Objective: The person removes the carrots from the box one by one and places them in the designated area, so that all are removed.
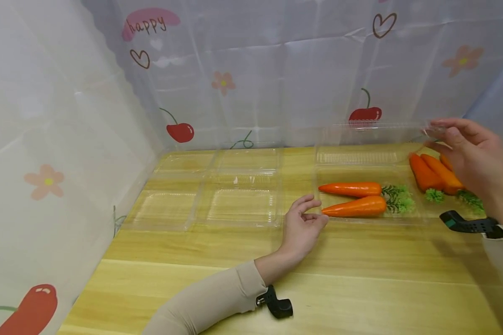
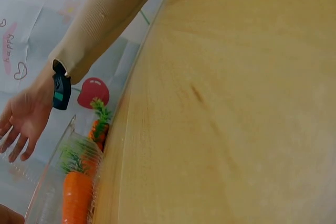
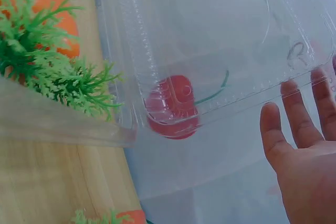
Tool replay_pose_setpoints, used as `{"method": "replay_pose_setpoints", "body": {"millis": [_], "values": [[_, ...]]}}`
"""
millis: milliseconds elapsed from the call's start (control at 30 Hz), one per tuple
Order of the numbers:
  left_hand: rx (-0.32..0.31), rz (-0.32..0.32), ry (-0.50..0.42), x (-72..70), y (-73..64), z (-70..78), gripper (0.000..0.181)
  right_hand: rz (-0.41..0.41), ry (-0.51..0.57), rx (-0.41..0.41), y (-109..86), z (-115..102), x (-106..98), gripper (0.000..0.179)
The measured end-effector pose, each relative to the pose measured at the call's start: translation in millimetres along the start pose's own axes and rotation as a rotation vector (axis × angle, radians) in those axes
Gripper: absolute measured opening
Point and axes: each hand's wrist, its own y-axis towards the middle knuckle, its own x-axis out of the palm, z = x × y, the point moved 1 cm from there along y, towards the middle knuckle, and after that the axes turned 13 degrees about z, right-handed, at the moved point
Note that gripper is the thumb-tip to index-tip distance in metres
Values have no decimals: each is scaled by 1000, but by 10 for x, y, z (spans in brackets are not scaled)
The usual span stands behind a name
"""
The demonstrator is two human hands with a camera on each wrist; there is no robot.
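A clear plastic clamshell container (image 1: 369,220) stands with its lid (image 1: 373,139) raised at the back. Two orange carrots (image 1: 352,207) with green tops lie side by side in its base. My left hand (image 1: 303,228) pinches the near left corner of the base's rim between thumb and fingers. At the upper right, my right hand (image 1: 475,149) touches the edge of the raised lid, its fingers fairly straight and spread. The right wrist view shows these fingertips (image 3: 290,88) right at the see-through lid (image 3: 210,35).
Several more carrots (image 1: 438,172) with green tops lie right of the container, partly behind my right hand. Another open clear container (image 1: 239,204) and a second one (image 1: 163,209) stand to the left. A printed curtain (image 1: 251,56) borders the wooden table (image 1: 251,260) behind.
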Motion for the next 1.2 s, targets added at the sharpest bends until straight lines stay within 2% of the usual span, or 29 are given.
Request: {"method": "replay_pose_setpoints", "body": {"millis": [133,333,400,567,800,867,967,1200], "values": [[-3,9,0,-6,6,-3,30,-3,114,76,97,37,22,38],[-3,-2,-1,-7,6,-18,33,-94,271,183,230,145,-54,43],[-3,-3,-2,-3,3,-21,34,-99,298,210,261,193,-97,45],[-2,-8,1,-1,1,-14,34,-54,341,318,324,304,-179,47],[1,-15,6,-5,3,-8,33,-6,462,476,407,416,-245,45],[4,-17,5,-7,1,-5,33,23,445,498,430,441,-249,43],[8,-15,4,-10,0,-2,33,44,362,514,463,487,-238,40],[5,-8,3,-7,4,-10,33,47,202,545,509,585,-231,37]]}}
